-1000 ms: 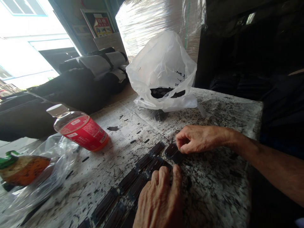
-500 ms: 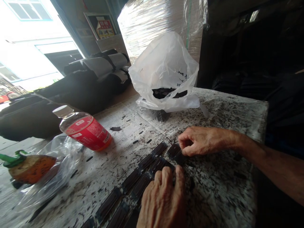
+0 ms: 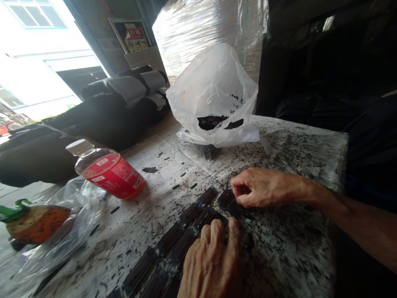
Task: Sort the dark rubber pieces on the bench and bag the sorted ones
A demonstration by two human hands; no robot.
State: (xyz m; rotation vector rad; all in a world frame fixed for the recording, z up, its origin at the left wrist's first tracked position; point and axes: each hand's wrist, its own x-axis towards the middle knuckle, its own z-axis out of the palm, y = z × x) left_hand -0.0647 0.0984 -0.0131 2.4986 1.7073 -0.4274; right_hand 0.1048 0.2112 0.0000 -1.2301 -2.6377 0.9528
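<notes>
Workshop interior. Indicative features: a counter [image 3: 313, 142] strewn with black scraps [image 3: 150, 169] and bearing rows of flat dark pieces [image 3: 184, 247]; bulky dark rolls [image 3: 93, 120] heaped beyond it; a tall load [image 3: 186, 39] wrapped in clear film; a red-and-yellow poster [image 3: 136, 40]; and a pale building [image 3: 27, 43] visible outdoors in daylight.

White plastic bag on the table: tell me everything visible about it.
The white plastic bag looks thin and translucent, its back raised and its mouth gaping toward the camera. Dark handwriting marks it; dark pieces show inside. It rests on the speckled table, before a film-wrapped load, beyond the left hand and right hand, neither touching it.
</notes>
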